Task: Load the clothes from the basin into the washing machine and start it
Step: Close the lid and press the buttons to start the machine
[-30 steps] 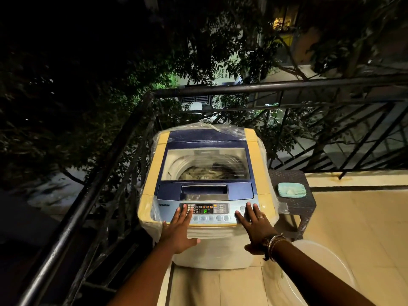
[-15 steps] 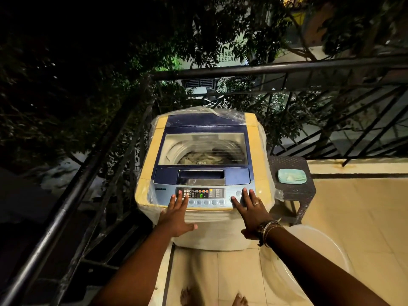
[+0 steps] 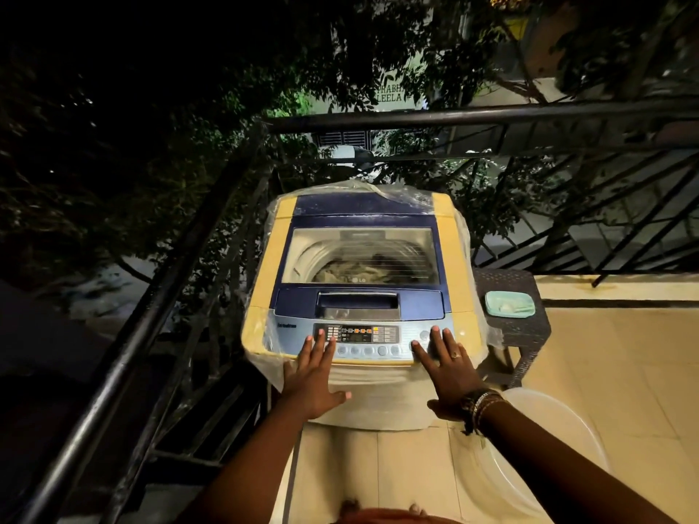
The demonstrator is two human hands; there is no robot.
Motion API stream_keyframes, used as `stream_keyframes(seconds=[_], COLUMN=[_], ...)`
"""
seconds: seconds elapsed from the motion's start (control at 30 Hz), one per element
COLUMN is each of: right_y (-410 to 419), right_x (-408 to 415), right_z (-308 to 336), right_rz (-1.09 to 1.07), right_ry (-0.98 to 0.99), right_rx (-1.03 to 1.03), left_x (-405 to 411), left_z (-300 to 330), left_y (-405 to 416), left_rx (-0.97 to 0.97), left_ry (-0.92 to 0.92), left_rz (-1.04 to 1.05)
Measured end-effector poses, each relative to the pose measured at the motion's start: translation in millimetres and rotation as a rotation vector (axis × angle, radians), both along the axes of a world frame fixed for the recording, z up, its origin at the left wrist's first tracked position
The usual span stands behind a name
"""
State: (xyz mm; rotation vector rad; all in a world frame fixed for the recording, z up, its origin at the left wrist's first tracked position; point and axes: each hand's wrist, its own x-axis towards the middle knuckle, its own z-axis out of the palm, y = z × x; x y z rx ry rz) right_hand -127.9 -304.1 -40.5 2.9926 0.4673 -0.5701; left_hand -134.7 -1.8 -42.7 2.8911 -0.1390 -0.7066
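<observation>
A top-loading washing machine [image 3: 450, 259], blue and yellow under clear plastic wrap, stands in the balcony corner with its lid down. Through the lid window I see clothes [image 3: 351, 268] in the drum. The control panel [image 3: 368, 334] is lit with orange digits. My left hand [image 3: 314, 376] lies flat on the panel's left end, fingers straight. My right hand [image 3: 446, 366], wearing a ring and bangles, lies flat on the panel's right end, fingertips by the round buttons. A white basin [image 3: 544, 440] sits on the floor at lower right; its visible part holds nothing.
A black metal railing [image 3: 416, 117] runs behind and to the left of the machine. A dark woven stool [image 3: 518, 293] to its right carries a teal soap dish [image 3: 510, 304]. Cream tiled floor [image 3: 612, 372] spreads to the right. Dark trees lie beyond.
The panel display has changed from one green digit to several orange digits. Both hands stay flat on the panel ends; the view has shifted slightly.
</observation>
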Motion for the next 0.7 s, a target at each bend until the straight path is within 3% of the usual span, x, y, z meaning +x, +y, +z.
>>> stream_keyframes(seconds=[0.53,0.7], right_y=[66.4,75.0], right_x=[-30.4,-31.8], right_z=[1.2,-0.8], right_rz=[-0.184,-0.267], right_ry=[-0.146,-0.031], right_rx=[0.004,0.072], left_x=[-9.5,-11.9], left_z=[-26.7,-26.7], left_y=[11.1,15.8], left_rx=[-0.043,-0.041], left_ry=[-0.172,-0.191], left_rz=[-0.070,-0.091])
